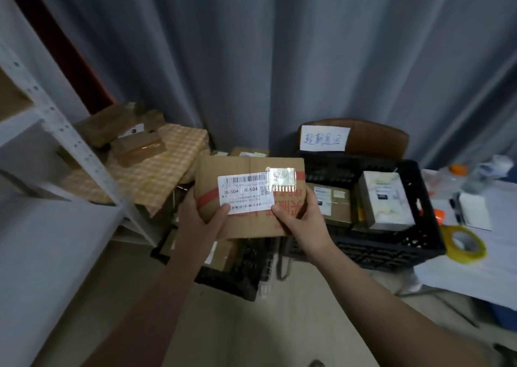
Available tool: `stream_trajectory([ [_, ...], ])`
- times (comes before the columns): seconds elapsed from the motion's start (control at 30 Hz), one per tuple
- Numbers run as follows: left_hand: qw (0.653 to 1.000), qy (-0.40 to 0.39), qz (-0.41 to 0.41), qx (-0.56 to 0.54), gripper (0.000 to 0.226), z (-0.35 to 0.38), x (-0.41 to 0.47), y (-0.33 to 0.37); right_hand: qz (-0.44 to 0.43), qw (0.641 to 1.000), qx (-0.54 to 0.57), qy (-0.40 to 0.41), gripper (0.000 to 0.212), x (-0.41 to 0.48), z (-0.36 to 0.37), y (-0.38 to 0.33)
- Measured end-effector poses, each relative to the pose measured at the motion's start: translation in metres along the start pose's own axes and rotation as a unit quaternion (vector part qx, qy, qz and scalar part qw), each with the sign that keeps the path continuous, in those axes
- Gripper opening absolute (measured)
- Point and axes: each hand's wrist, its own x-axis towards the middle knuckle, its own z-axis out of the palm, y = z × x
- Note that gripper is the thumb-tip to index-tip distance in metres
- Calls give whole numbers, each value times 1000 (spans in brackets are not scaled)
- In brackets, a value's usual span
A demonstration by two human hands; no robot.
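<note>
Behind everything, a big grey curtain (279,59) is hanging down. On the left a white shelf rack (56,131) is standing. On the right a desk (481,271) with a white cover is showing. A black crate (391,250) is sitting just beside the desk's left edge, with small boxes lying inside it. Up in the air, next to the crate, two hands are holding a brown cardboard box (237,165). The left hand (201,218) is gripping the box's near left corner, with its fingers curling under and its thumb pressing on top. The right hand (302,221) is gripping the near right corner the same way. A white label (246,193) with bar codes is sticking on the box's top. A yellow tape roll (464,243) is lying at the desk's left edge, close to the crate.
</note>
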Motion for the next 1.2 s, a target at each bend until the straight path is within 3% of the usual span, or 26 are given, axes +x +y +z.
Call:
stream_trajectory([
  [0.3,992,-120,-26,25,74,177,16,29,78,990,-54,105,59,46,-168,35],
  [0.43,982,-185,-23,25,62,233,43,34,105,983,-92,123,44,87,-211,54],
  [0.57,977,-198,-27,73,49,282,87,31,120,971,-157,135,43,143,-232,74],
  [0.67,969,-225,-53,82,51,318,117,11,156,959,-203,122,45,180,-240,102],
  [0.83,922,-306,-169,165,86,366,136,-47,261,926,-265,57,55,214,-239,175],
  [1.0,869,-364,-235,239,87,392,138,-99,348,900,-260,-4,50,225,-229,237],
  [1.2,829,-374,-265,320,88,417,140,-127,372,889,-262,-42,53,233,-225,275],
])
